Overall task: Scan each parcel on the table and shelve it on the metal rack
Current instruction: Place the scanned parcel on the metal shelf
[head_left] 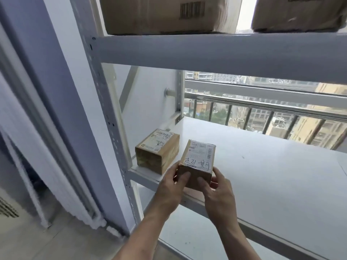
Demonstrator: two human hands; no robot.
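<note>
Now at the metal rack (216,53), grey-white uprights and beams, white shelf board (262,175) at mid height.

Small parcel (197,162): brown cardboard box, white shipping label on top with a barcode at its right edge and black handwritten marks across the near part of the label. Held in both hands over the front left part of the shelf board, near the front edge. Cannot tell whether its base touches the board or sits just above it.

Left hand (171,186): fingers curled round the near left corner of the parcel, thumb along the left side, fingertips on the near face. Grasping it.

Right hand (216,190): fingers curled against the near face and right side of the same parcel, thumb up by the right top edge. Also grasping it.

Second parcel (157,151): similar brown box with label and handwriting, resting on the same shelf board just left of the held one, close to the front left upright. The two boxes are near, a narrow gap between them.

Upper shelf: large carton (161,14) with a printed barcode on its side, and another carton (300,14) to its right, gap between the two.

Behind the rack: window with a metal railing (262,107), buildings beyond. White curtain (37,147) hangs at left, beside a blue-grey wall (37,53)
</note>
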